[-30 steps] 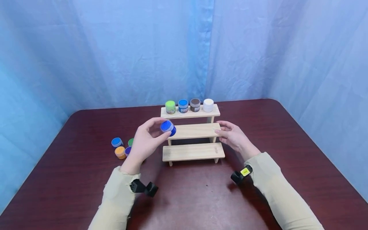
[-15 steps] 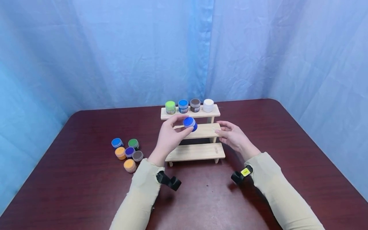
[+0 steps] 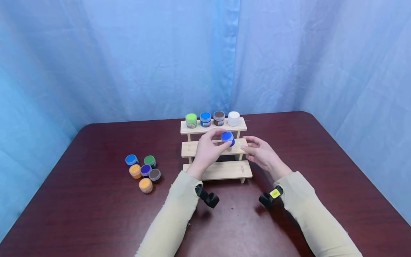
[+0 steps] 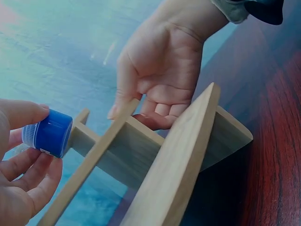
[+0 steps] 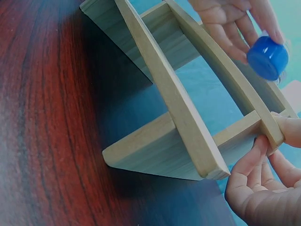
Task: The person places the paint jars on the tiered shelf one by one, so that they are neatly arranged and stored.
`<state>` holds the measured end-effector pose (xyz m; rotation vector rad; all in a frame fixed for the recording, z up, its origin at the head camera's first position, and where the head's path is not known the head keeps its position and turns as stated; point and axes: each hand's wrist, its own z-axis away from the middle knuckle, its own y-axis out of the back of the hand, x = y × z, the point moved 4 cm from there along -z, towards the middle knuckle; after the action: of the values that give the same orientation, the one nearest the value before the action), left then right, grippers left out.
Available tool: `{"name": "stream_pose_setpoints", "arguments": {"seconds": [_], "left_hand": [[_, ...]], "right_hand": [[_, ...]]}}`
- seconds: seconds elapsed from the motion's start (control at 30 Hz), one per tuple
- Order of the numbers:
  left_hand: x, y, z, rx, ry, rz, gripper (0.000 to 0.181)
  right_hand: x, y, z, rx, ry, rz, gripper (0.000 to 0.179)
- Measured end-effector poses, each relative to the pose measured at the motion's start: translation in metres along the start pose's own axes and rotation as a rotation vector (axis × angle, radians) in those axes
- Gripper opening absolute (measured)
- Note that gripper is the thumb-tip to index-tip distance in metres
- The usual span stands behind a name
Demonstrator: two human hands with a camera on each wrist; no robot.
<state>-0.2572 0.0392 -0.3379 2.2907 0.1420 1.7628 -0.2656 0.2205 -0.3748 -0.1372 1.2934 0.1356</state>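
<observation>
- Left hand has its fingers pinching a small, round, deep blue plastic jar, thumb on one side and fingertips on the other.
- That jar's up in the air, kinda tilted, over the right part of the middle shelf of a three-step pale wooden stand. From the right wrist view it looks clear of the wood.
- Right hand is pinching the right end of that middle shelf, thumb on top and the other fingers around the end and underneath.
- Top shelf's got four jars in a row, left to right: light green jar, mid-blue jar, dark brown jar, white jar.
- Over to the left, on a dark reddish-brown table, six more lidded jars sit bunched up: bright blue jar, green jar, orange jar, purple jar, blackish-brown jar, yellow-orange jar.
- Pale blue curtain hangs behind it all, and both arms are in cream sleeves.
</observation>
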Motion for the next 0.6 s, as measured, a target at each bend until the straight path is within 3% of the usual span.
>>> {"name": "stream_pose_setpoints", "arguments": {"seconds": [0.6], "left_hand": [[0.0, -0.019, -0.008, -0.125, 0.01, -0.141, 0.04]], "right_hand": [[0.002, 0.001, 0.002, -0.024, -0.011, 0.011, 0.059]]}}
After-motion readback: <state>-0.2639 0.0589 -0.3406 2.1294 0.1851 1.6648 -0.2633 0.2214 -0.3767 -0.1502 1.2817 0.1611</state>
